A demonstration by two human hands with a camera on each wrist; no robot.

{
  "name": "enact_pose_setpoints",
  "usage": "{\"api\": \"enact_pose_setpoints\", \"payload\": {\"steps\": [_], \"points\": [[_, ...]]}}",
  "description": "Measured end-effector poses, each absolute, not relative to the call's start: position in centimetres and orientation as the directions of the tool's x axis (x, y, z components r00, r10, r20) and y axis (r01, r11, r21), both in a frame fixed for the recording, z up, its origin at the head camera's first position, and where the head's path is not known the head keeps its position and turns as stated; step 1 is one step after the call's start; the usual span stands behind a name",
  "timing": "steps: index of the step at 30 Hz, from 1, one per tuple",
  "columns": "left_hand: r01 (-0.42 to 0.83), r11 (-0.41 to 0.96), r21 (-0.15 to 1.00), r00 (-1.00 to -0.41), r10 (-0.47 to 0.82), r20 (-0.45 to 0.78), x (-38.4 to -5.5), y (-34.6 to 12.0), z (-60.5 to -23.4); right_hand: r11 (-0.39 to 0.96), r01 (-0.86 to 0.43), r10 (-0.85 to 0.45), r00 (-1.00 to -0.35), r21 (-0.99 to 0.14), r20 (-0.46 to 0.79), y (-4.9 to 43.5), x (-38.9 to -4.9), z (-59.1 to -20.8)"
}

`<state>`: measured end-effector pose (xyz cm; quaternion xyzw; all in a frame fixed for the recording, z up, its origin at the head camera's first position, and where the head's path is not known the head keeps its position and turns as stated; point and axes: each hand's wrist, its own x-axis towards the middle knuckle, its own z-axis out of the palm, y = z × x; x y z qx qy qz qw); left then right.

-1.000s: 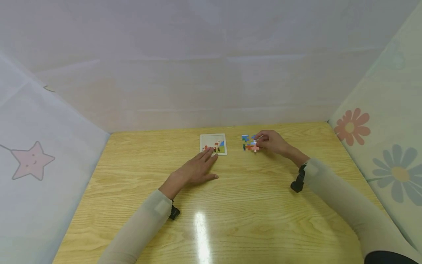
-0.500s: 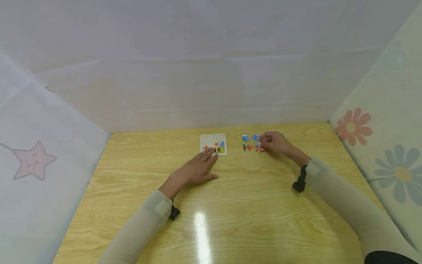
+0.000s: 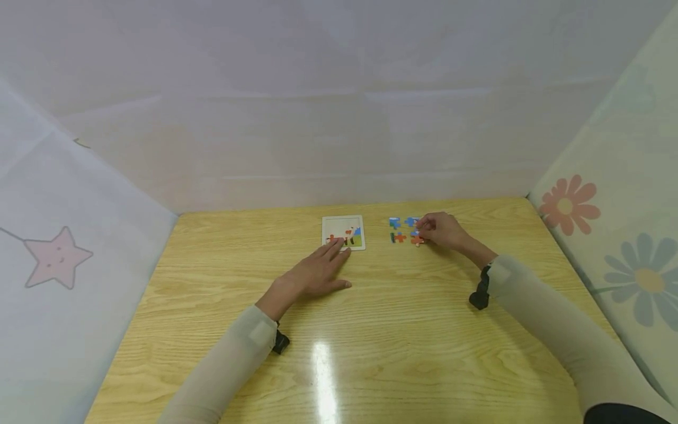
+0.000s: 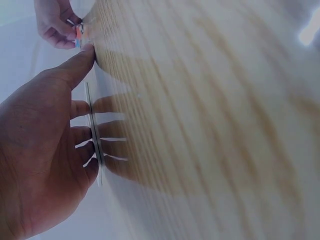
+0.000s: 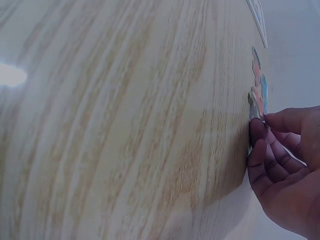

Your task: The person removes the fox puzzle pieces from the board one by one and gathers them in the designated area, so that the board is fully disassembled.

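A pale square puzzle tray (image 3: pixel 337 225) lies near the table's far edge. Part of a picture is fitted along its lower and right side. My left hand (image 3: pixel 316 272) rests flat with straight fingers over the tray's near edge, hiding its lower left part. To the right, my right hand (image 3: pixel 444 231) pinches the edge of a red and blue puzzle piece (image 3: pixel 416 238) between thumb and finger. In the right wrist view that piece (image 5: pixel 257 102) is at the fingertips, low over the table. Beside it lie a blue piece (image 3: pixel 410 221), another blue-green piece (image 3: pixel 394 222) and a red-green piece (image 3: pixel 399 237).
The wooden table (image 3: pixel 371 330) runs up to a pale fabric wall (image 3: pixel 339 147) at the back. Printed fabric side walls stand left and right. A black wrist camera (image 3: pixel 479 297) sits at my right cuff, another (image 3: pixel 281 341) at the left.
My right hand has moved slightly right with the red and blue piece, away from the loose pieces beside it. The left hand has stayed put on the tray.
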<state>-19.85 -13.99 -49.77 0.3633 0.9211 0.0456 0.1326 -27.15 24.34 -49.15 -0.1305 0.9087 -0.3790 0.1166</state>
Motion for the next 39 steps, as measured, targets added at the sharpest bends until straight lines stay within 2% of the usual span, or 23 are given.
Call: {"api": "enact_pose_setpoints", "payload": {"steps": [16, 26, 32, 39], "points": [[0.653, 0.736, 0.179, -0.708, 0.677, -0.198, -19.8, -13.8, -49.8, 0.738, -0.181, -0.300, -0.951, -0.651, -0.075, 24.7, -27.4, -49.5], [0.654, 0.730, 0.197, -0.705, 0.683, -0.192, -19.8, -13.8, -49.8, 0.722, -0.192, -0.296, -0.954, -0.665, -0.046, 24.7, -27.1, -49.5], [0.648, 0.734, 0.204, -0.707, 0.679, -0.198, -19.8, -13.9, -49.8, 0.687, -0.231, -0.303, -0.953, -0.689, 0.018, 23.1, -27.1, -48.6], [0.640, 0.737, 0.215, -0.711, 0.675, -0.199, -19.9, -14.2, -49.7, 0.643, -0.306, -0.387, -0.921, -0.702, 0.047, 19.8, -27.9, -48.2]]}}
